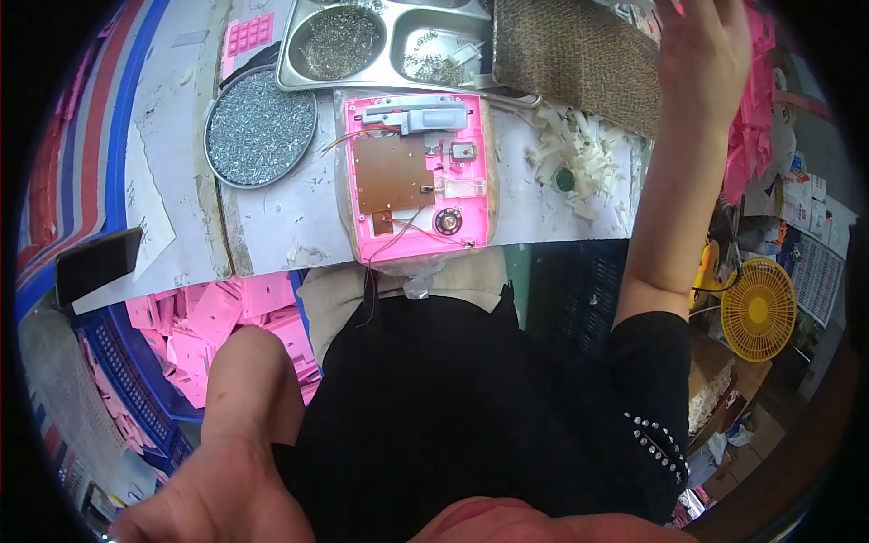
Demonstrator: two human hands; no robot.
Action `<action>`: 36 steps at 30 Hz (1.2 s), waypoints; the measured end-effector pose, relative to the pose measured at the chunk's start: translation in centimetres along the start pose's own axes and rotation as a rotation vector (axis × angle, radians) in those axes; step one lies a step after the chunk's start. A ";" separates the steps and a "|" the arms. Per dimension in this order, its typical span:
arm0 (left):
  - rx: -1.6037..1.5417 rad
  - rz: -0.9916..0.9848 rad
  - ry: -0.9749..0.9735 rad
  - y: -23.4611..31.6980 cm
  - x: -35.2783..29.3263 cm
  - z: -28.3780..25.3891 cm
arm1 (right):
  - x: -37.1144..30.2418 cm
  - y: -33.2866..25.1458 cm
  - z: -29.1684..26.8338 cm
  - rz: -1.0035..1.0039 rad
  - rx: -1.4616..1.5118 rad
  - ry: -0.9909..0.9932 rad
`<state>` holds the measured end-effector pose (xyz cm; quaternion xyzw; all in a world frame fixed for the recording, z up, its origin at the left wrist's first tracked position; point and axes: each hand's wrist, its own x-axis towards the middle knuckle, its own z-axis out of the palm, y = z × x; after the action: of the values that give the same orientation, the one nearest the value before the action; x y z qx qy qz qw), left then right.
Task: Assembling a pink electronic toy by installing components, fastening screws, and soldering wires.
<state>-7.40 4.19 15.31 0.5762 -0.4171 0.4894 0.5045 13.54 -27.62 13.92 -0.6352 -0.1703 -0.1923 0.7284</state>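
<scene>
An open pink plastic housing (367,237) lies on the table in front of me, with a brown circuit board (387,174), a round black speaker (448,222), a grey part along its far edge and thin red and black wires. Neither hand touches it. At the far right my right hand (711,45) reaches past a woven brown mat, beside pink parts (756,118); its visible fingers stretch apart, their tips cut off by the frame. My left hand (217,493) is raised close to the camera at the lower left, its fingers mostly out of the picture.
A round dish of small screws (260,131) and a steel compartment tray (387,45) of metal bits stand at the back. White plastic pieces (579,163) lie right of the housing. A dark phone-like slab (98,265) juts at the left edge; below sits a blue crate (181,407) of pink parts.
</scene>
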 end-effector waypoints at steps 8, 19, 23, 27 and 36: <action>0.979 -0.752 -0.663 -14.1 -11.0 -4.2 | -10.4 -4.0 -0.2 0.102 0.168 0.037; 0.994 -0.798 -0.846 -15.9 -13.3 -4.1 | -12.7 -3.1 -2.4 0.238 0.157 0.079; 0.996 -0.725 -0.803 -17.4 -14.0 -3.6 | -6.6 0.4 -5.7 0.078 0.024 0.168; 0.966 -0.694 -0.857 -18.2 -14.5 -3.5 | 1.6 4.9 -5.4 -0.058 -0.045 -0.008; 0.897 -0.842 -0.817 -17.2 -13.2 -3.6 | 3.9 6.3 1.8 0.089 0.031 -0.455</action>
<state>6.56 10.08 -0.67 0.9747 -0.0752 0.1241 0.1701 20.05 -25.36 10.69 -0.6580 -0.3048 -0.0090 0.6885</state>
